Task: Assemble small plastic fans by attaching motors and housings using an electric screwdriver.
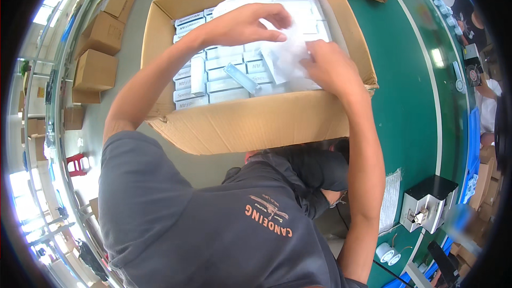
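Observation:
A large open cardboard carton (250, 122) stands in front of me, holding rows of small light boxes (221, 63). My left hand (253, 24) reaches over the carton from the left, thumb and curved fingers apart, with nothing plainly between them. My right hand (332, 66) comes in from the right, its fingers closed on a whitish translucent plastic bag (290, 56). The bag is blurred, so its contents cannot be made out. Two narrow pieces, one pale and upright (197, 74), one bluish and slanted (241, 78), lie on the boxes. White sheeting (240, 1) covers the far boxes.
A green work table (402, 74) runs along the right, bearing a metal device with a black top (429, 202) and white spools (386, 253). Brown cartons (96, 69) line the left side beside a red stool (76, 165). Other people work at the far right.

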Demonstrator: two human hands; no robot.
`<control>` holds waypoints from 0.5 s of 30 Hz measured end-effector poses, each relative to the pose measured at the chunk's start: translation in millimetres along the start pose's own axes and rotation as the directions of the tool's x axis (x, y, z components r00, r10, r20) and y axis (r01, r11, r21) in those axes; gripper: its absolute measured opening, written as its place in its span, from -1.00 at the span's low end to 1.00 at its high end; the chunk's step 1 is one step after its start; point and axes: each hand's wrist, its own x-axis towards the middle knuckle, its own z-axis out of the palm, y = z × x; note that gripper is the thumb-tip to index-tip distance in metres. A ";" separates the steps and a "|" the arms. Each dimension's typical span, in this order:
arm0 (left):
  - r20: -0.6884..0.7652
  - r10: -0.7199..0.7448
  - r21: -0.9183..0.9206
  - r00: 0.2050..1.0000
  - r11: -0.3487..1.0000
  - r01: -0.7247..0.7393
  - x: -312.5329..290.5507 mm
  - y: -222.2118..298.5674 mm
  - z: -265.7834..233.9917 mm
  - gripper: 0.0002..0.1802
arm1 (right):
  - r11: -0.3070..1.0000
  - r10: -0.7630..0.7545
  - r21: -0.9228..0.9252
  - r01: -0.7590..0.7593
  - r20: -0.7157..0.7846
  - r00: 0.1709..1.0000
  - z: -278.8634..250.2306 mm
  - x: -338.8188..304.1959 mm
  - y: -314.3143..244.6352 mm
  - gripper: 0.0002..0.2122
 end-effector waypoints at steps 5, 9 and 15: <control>0.202 -0.080 0.325 0.976 0.946 0.011 -60.6 -8.4 12.7 0.05 | 0.989 0.133 0.118 -0.088 -0.471 0.872 -16.8 -5.0 28.5 -0.81; 0.330 -0.070 0.512 0.942 0.851 -0.116 -58.2 -3.9 41.9 0.28 | 0.639 0.362 0.738 0.218 -0.538 0.761 -48.6 -39.9 22.6 -0.85; 0.345 -0.171 0.631 0.923 0.770 -0.093 -52.0 -37.3 56.7 -0.06 | 0.357 0.464 0.783 0.509 -0.622 0.631 -10.6 -161.4 25.2 -0.82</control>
